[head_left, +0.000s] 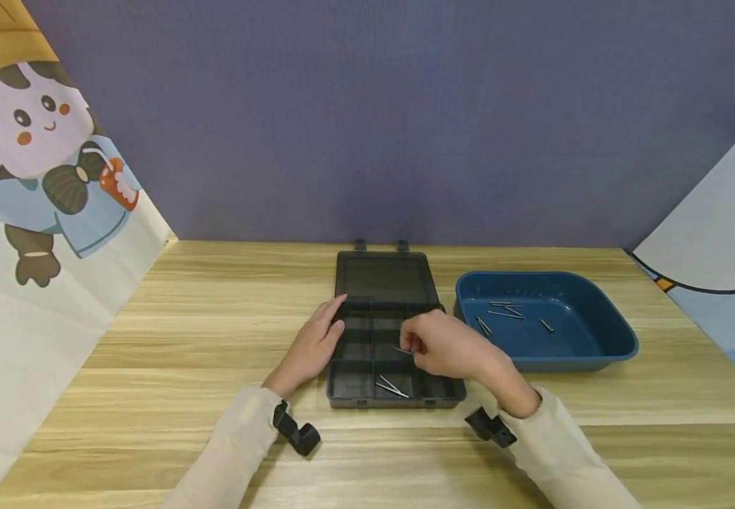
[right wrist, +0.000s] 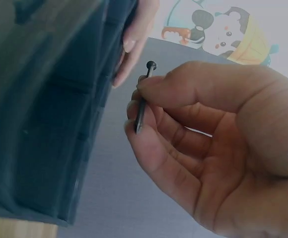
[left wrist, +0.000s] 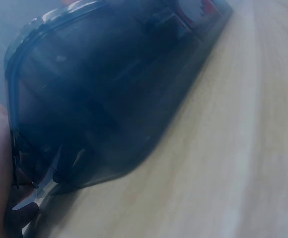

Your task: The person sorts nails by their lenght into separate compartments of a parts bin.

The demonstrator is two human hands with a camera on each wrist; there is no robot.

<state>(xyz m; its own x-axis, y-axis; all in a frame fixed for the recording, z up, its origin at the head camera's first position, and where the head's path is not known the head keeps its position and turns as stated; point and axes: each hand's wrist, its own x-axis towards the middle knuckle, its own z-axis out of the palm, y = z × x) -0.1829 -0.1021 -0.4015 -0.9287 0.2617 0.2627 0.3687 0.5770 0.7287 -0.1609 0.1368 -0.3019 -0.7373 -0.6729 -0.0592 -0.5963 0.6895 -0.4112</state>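
Note:
A dark see-through compartment box (head_left: 351, 385) lies on the table, its lid (head_left: 385, 276) folded back away from me. My left hand (head_left: 310, 346) rests along the box's left edge with thumb and fingers fairly straight; part of it shows beside the box wall (left wrist: 99, 99) in the left wrist view. Over the right part of the compartments is my right hand (head_left: 450, 344). Its thumb and fingertips pinch one steel nail (right wrist: 140, 113), round head up in the right wrist view. A few loose nails (head_left: 392, 389) lie crossed in the front middle compartment.
To the right of the box stands a blue plastic tray (head_left: 571, 365). Several nails (head_left: 506, 305) are scattered on its floor, with a single nail (head_left: 547, 325) apart from them. A purple-grey panel (head_left: 392, 127) rises behind the wooden table (head_left: 214, 304).

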